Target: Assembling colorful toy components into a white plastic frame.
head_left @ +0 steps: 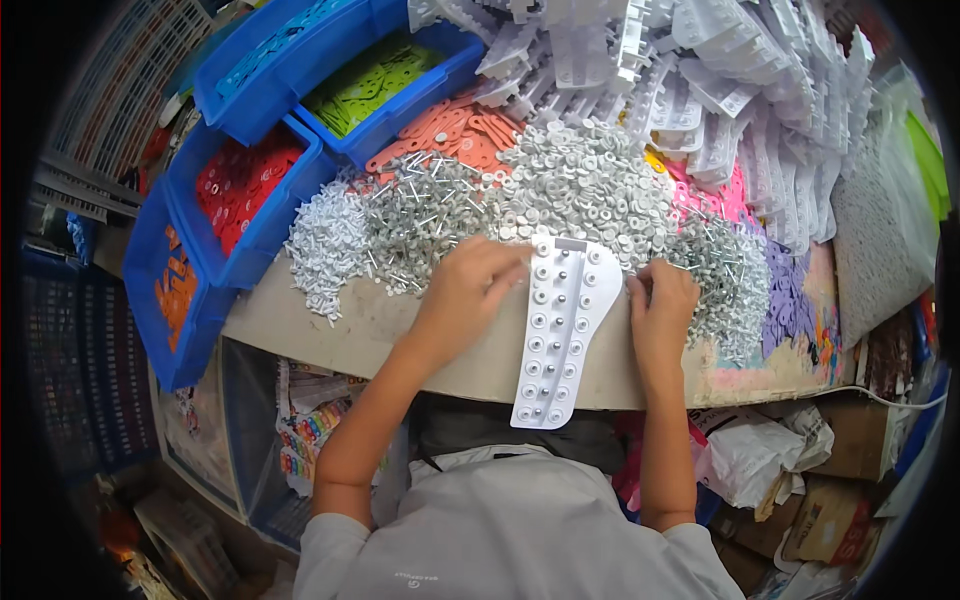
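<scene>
- White plastic plate (558, 335) lies at six o'clock on the bench edge, most holes already carrying washers and pins.
- Left hand (470, 290) curls at its ten o'clock corner; pinch unclear.
- Right hand (662, 305), fingers bunched, picks in metal pins (720, 270) at three o'clock.
- White washers (580, 185) heap at twelve.

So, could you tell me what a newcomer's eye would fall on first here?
Probably the long white plate studded with rivets at centre, with the left hand and right hand either side of it. Behind spreads a grey heap of washers, with blue bins of coloured pieces at upper left.
</scene>
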Available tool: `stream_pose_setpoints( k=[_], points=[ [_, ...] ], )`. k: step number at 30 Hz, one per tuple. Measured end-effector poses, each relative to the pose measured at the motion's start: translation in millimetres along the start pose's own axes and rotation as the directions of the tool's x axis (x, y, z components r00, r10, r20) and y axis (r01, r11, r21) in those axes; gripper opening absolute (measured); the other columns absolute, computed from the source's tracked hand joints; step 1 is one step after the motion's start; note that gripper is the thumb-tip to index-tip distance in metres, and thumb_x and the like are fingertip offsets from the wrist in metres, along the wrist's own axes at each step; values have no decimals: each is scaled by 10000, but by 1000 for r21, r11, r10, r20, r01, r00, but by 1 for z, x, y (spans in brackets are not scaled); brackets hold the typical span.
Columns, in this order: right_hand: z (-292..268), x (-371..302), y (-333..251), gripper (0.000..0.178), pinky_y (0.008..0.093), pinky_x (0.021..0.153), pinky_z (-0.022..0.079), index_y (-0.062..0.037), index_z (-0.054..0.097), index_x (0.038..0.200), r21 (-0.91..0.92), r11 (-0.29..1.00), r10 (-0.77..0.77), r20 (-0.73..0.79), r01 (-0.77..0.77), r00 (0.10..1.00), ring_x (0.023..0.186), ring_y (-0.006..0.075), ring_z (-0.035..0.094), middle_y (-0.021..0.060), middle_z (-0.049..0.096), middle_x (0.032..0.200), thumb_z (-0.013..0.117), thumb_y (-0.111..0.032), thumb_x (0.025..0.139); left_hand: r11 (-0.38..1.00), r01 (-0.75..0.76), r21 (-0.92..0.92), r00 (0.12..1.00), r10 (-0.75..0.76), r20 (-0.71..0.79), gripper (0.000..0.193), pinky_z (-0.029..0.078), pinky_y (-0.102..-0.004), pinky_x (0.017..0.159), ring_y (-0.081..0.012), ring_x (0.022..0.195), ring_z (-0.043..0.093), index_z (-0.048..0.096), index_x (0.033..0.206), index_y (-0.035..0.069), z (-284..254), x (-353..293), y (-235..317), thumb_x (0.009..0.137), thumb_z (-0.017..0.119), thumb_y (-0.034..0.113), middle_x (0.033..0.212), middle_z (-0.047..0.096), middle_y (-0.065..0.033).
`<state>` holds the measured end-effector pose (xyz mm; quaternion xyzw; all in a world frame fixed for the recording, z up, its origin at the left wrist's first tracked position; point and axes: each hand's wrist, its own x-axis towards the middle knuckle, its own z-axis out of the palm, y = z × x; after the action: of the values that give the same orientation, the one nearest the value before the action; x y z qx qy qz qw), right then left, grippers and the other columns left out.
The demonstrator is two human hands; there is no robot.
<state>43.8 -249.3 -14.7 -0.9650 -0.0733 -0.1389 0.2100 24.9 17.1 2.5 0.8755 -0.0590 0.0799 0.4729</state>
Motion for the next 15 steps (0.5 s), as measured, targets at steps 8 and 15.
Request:
stream_pose_setpoints(
  k=[8, 15],
  points=[
    [-6, -6, -11, 115, 408, 845, 438, -20, 635, 949, 204, 979, 18, -49, -8, 999, 905, 297, 571, 107, 614, 885, 713, -30, 864, 984, -119, -135, 979, 139, 150, 58, 471, -389, 813, -285, 880, 592, 702, 913, 51, 15, -30, 7, 879, 713, 97, 874, 650, -76],
    [-24, -24, -37, 85, 352, 846, 463, -1, 676, 922, 528, 849, -141, 237, -5, 961, 915, 240, 596, 99, 663, 939, 713, -22, 848, 989, -39, -140, 988, 59, 143, 97, 478, -355, 779, -248, 835, 603, 723, 949, 37, 29, -33, 2, 867, 742, 86, 873, 633, -68]
  ],
)
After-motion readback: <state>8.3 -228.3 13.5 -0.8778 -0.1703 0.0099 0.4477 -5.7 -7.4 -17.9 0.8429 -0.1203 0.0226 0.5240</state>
